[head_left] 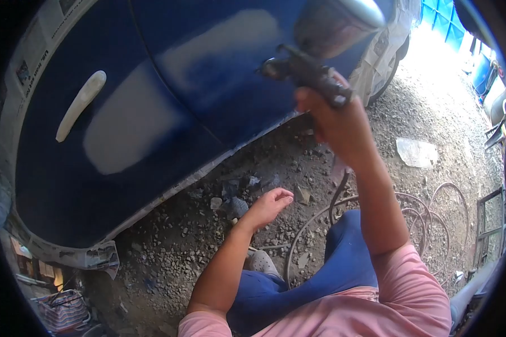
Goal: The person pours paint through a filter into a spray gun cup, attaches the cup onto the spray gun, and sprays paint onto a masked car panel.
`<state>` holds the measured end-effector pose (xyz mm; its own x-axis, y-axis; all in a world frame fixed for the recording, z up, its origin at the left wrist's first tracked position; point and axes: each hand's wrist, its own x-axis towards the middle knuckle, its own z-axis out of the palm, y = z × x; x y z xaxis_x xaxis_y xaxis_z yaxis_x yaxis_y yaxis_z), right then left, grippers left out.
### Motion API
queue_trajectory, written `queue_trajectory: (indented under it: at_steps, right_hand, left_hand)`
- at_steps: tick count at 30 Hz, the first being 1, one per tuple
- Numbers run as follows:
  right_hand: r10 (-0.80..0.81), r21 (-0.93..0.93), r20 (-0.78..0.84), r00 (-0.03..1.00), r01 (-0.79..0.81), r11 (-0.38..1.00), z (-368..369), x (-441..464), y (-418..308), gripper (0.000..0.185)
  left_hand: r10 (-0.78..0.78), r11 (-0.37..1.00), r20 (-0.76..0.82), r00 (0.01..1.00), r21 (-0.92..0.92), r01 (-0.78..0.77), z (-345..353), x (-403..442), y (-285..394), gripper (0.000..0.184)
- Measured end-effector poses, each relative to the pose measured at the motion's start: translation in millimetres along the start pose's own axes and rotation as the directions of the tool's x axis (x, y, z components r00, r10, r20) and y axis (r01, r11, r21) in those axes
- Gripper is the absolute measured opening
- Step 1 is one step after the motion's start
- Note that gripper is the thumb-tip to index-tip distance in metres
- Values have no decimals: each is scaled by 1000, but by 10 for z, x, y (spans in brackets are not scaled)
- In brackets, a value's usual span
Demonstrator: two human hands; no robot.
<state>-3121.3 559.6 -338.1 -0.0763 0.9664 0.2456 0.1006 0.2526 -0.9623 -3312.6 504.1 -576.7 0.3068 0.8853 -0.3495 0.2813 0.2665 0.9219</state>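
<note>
My right hand (340,126) is wrapped round the handle of a spray gun (312,73), raised in front of a dark blue car panel (56,191). A metallic cup (340,25) tops the gun, whose nozzle points left at the panel. Two pale grey patches (132,123) lie on the blue surface, either side of a door seam. Left of them a door handle (81,104) is wrapped in whitish covering. My left hand (272,205) hangs over the gravel below the panel, its fingers curled together; whether it holds anything is hidden.
Newspaper masking (90,255) borders the panel. A hose (315,216) runs from under the gun and coils on the gravel at right. A clear plastic piece (416,153) lies right of my arm. A metal frame (489,219) stands at far right, and a striped bag (64,312) at lower left.
</note>
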Motion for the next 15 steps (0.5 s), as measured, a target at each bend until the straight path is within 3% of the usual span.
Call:
queue_trajectory:
  at_steps: [5,8,15]
  right_hand:
    - [-41,-99,-273,961,14,995,-379,100,13,37]
    - [-48,-122,-339,939,6,992,-446,106,-74,39]
    - [-77,-23,-133,988,75,997,-55,97,-186,36]
  left_hand:
    - [25,999,12,1000,27,-25,10,48,-30,28]
    - [19,999,15,1000,30,-20,21,51,-10,29]
    - [51,999,7,999,1,-51,24,20,13,28]
